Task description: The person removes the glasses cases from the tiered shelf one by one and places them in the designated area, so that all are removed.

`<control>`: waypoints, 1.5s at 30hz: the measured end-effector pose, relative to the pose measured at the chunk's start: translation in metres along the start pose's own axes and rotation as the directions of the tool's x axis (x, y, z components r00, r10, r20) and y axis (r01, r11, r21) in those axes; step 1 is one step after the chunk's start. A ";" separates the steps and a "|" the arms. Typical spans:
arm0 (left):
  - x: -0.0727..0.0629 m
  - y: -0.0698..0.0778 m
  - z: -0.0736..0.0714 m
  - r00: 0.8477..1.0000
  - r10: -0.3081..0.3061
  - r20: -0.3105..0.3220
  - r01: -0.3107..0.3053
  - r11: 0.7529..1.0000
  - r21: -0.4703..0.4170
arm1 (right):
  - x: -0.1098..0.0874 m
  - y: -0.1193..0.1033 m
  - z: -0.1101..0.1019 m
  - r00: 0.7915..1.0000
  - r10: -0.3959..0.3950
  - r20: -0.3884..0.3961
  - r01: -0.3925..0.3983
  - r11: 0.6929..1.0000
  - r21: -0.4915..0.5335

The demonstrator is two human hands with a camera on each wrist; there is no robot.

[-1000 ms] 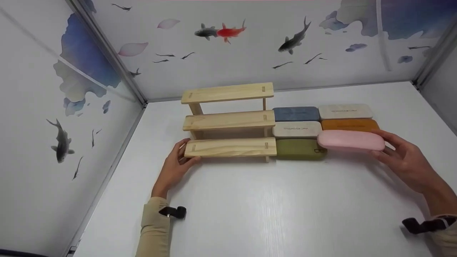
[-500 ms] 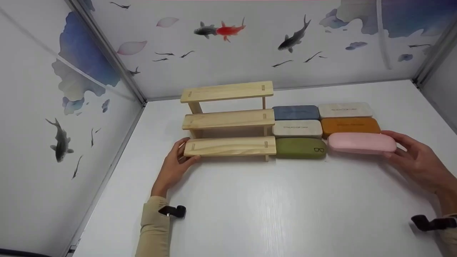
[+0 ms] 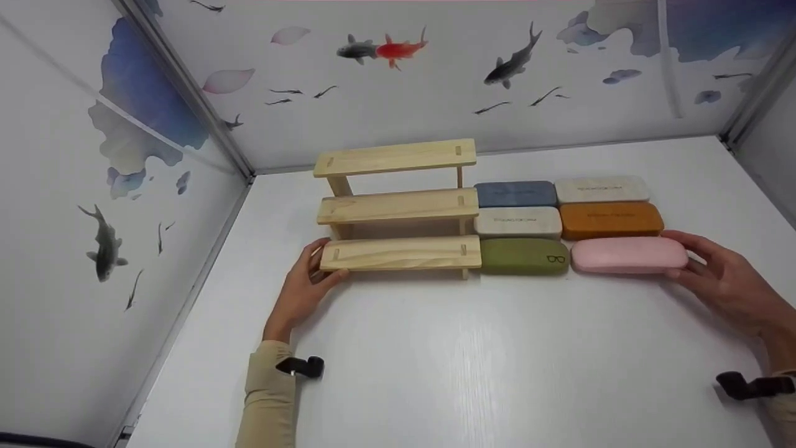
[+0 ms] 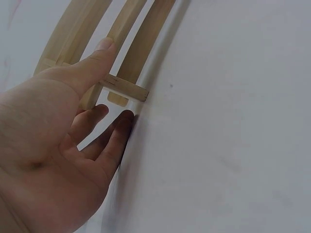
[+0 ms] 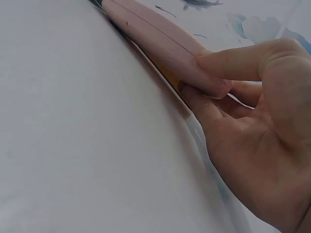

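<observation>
A three-tier wooden shelf stands on the white table, left of the cases. My left hand grips the left end of its lowest board; in the left wrist view the thumb lies on the wood and the other fingers curl beneath. A pink glasses case lies in the front row, just right of a green glasses case. Its right end is pinched by my right hand, with thumb and fingers on opposite sides in the right wrist view, where the case slants away.
Behind the green and pink cases sit a white case and an orange case. Farther back are a blue case and another white case. Panels printed with fish enclose the table's back and left.
My right hand has moved the pink case rightward and down toward the table, off its overlap with the green and orange cases. The left hand stays on the shelf.
</observation>
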State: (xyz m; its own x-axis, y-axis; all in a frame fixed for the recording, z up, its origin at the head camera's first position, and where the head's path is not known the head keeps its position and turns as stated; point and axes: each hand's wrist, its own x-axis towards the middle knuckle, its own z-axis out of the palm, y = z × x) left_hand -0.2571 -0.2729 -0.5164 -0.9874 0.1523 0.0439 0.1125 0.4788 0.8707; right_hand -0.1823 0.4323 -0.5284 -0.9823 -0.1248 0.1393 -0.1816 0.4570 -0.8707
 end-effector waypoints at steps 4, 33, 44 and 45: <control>-0.001 0.001 0.000 1.000 0.006 0.002 -0.006 1.000 -0.006 | 0.002 -0.001 0.000 1.000 0.018 -0.016 -0.019 0.998 -0.064; -0.001 0.000 0.000 1.000 -0.017 0.001 0.017 1.000 -0.027 | 0.006 0.000 0.003 1.000 0.022 -0.021 -0.026 0.972 -0.233; -0.002 0.003 0.000 1.000 -0.004 0.009 0.005 0.999 -0.053 | 0.007 -0.002 0.004 0.998 0.054 -0.020 -0.057 0.971 -0.234; -0.002 0.004 0.000 1.000 -0.005 0.010 0.006 0.998 -0.057 | 0.007 -0.002 0.005 0.998 0.053 -0.023 -0.057 0.970 -0.235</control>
State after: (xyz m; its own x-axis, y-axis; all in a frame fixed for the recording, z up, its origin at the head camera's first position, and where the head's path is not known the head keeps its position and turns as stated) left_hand -0.2543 -0.2716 -0.5128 -0.9867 0.1586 0.0343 0.1002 0.4296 0.8974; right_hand -0.1890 0.4262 -0.5275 -0.9914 -0.0804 0.1032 -0.1306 0.6577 -0.7418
